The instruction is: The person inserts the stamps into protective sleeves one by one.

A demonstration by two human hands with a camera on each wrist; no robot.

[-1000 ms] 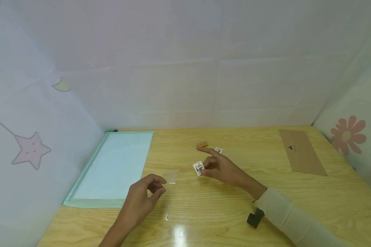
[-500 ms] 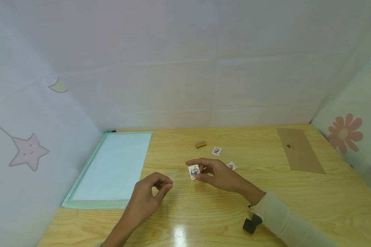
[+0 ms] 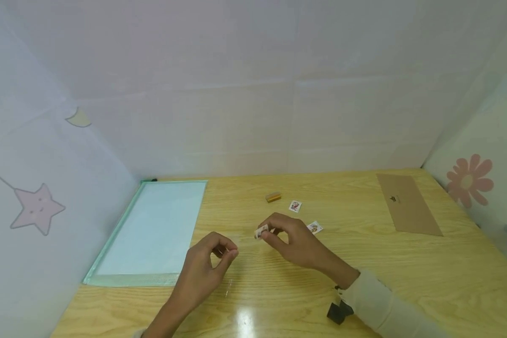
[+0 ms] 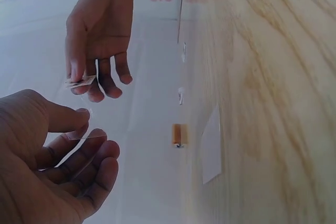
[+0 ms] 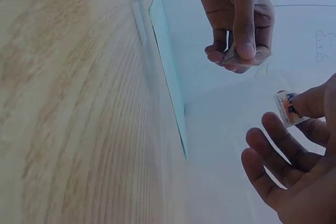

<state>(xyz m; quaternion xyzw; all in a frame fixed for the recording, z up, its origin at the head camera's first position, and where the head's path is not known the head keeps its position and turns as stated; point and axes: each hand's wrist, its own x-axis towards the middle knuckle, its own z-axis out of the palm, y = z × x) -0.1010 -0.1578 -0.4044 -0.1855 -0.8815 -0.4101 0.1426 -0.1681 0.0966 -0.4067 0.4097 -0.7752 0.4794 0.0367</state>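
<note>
While right hand [image 3: 293, 241] pinches card [image 3: 260, 231] | left hand [image 3: 204, 270] pinches clear sleeve [image 4: 84, 136] | hands apart

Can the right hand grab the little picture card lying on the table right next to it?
Probably yes. That card lies flat on the wooden table just beside the right hand, with nothing between them. But the fingers already pinch another small card, so that hand is busy.

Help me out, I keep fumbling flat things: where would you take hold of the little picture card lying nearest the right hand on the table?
The picture card lies flat on the wooden table, so likely no edge is free to pinch. Come from above, press a fingertip on it, slide or tip a corner up, then pinch that edge.
</note>
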